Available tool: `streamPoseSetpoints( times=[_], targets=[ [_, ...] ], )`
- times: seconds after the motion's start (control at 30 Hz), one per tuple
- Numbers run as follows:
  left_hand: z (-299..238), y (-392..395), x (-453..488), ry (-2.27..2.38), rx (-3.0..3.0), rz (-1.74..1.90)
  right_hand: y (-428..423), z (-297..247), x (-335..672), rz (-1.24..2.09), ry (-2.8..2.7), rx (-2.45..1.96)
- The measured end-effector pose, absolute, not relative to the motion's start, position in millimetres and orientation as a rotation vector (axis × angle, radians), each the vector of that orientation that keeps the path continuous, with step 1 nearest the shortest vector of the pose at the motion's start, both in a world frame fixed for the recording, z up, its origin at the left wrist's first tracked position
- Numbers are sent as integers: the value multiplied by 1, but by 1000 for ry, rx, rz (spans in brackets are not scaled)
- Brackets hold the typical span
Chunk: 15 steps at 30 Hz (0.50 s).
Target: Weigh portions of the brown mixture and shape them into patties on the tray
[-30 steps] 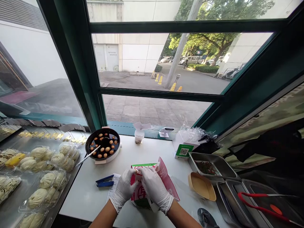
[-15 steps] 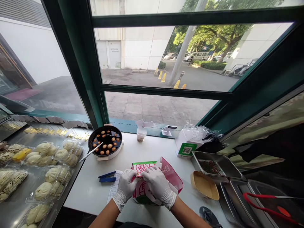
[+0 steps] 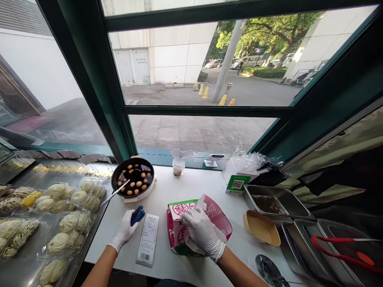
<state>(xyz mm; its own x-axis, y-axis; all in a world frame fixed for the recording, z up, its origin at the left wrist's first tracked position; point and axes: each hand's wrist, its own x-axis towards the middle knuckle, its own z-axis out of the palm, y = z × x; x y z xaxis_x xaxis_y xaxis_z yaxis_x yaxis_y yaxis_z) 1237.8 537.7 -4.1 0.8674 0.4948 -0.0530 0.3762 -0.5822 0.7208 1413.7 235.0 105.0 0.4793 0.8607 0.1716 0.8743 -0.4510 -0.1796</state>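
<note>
Where the left hand (image 3: 125, 231) grips it, the blue stapler (image 3: 138, 214) is hidden.

A white counter (image 3: 163, 195) carries a pink-and-green printed bag (image 3: 178, 235). Just left of the bag lies a long paper receipt (image 3: 148, 239). Beyond the bag to the left sits a round pot (image 3: 150, 187) of eggs (image 3: 138, 183) in dark liquid; straight beyond it, a small plastic tub (image 3: 178, 166). Right of the bag is a brown bowl (image 3: 263, 228); beyond it to the right, a white box (image 3: 232, 168) fronted by a green QR sign (image 3: 237, 184).
</note>
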Motion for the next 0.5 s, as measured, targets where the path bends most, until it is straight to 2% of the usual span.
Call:
streamPoseSetpoints(
  times=[0.2, 0.37, 0.5],
  targets=[
    [51, 481, 1255, 429, 2225, 329, 236, 105, 1415, -62, -1496, -2514],
    [99, 418, 1295, 100, 2649, 68, 236, 102, 1416, -33, -1509, -2527],
    [95, 406, 1317, 121, 2743, -38, 236, 100, 1415, -2, -1490, -2544]
  ],
)
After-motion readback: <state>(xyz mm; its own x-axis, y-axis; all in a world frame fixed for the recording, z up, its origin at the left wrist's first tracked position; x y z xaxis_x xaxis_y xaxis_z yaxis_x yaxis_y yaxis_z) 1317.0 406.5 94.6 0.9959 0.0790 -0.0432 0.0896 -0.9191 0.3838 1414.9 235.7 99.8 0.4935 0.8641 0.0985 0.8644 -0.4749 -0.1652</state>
